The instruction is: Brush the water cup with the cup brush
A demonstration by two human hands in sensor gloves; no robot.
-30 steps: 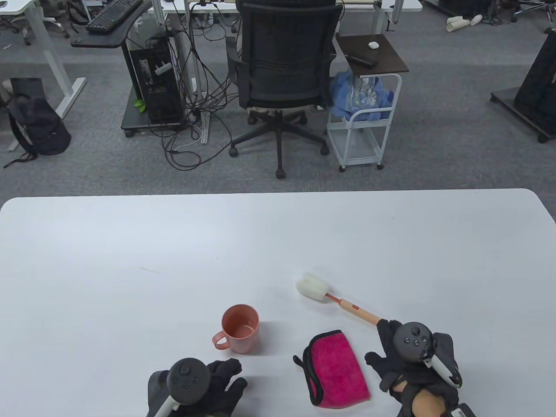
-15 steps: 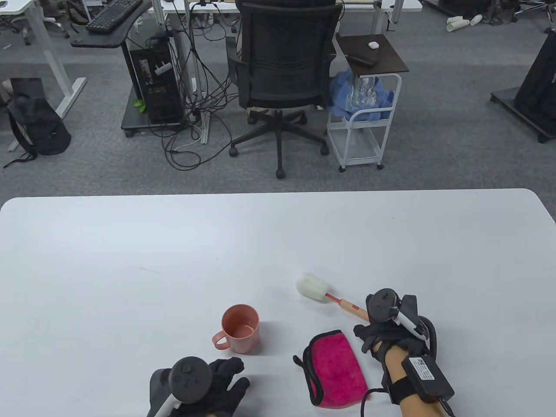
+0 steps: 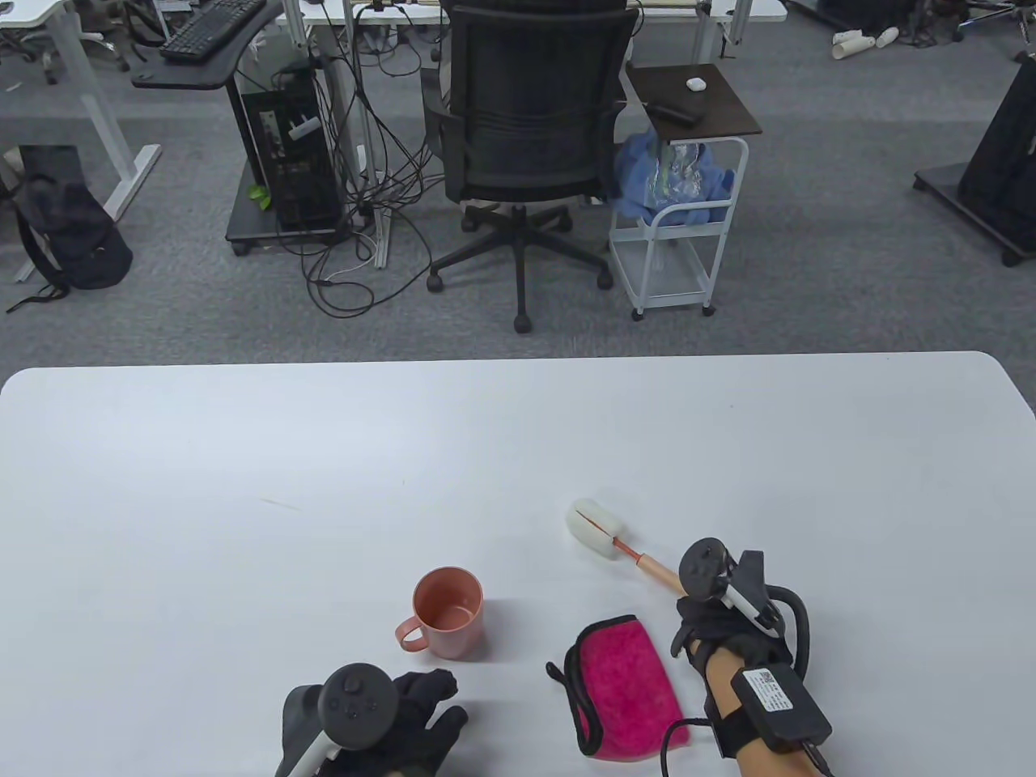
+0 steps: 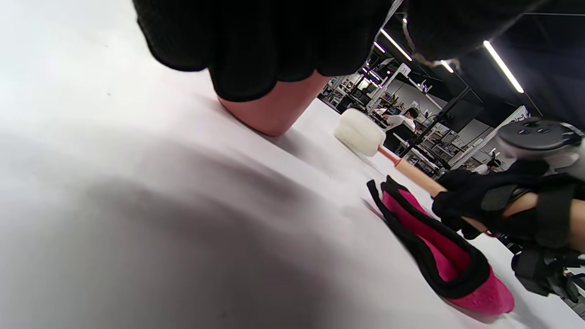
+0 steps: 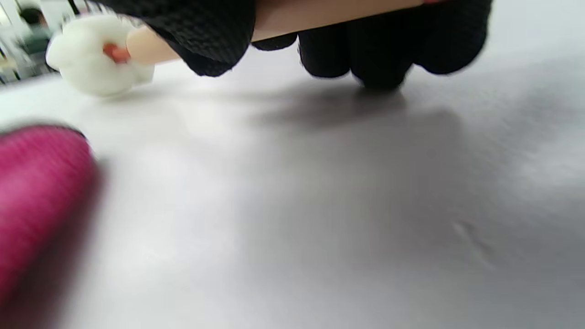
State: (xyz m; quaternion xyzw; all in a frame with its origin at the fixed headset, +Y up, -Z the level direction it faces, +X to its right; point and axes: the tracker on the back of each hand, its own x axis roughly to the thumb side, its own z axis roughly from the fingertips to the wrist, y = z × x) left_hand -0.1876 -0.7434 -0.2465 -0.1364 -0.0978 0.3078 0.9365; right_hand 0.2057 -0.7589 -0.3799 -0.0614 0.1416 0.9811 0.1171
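A pink cup [image 3: 447, 611] with a handle stands upright on the white table [image 3: 324, 486], mouth up; its base shows in the left wrist view [image 4: 274, 112]. The cup brush [image 3: 615, 542] has a white sponge head [image 3: 593, 522] and a wooden handle [image 5: 320, 16]. My right hand [image 3: 712, 615] grips the handle, fingers curled around it, with the sponge head low over the table [image 5: 91, 55]. My left hand [image 3: 421, 712] rests on the table just in front of the cup, fingers spread, holding nothing.
A folded magenta cloth [image 3: 627, 688] with black trim lies between my hands, also in the left wrist view [image 4: 438, 246]. Beyond the table's far edge stand an office chair [image 3: 526, 137] and a small white cart [image 3: 680, 194].
My right hand moved forward along the brush handle and closed around it. The brush turned a little and its sponge head shifted. My left hand and the cup stayed put.
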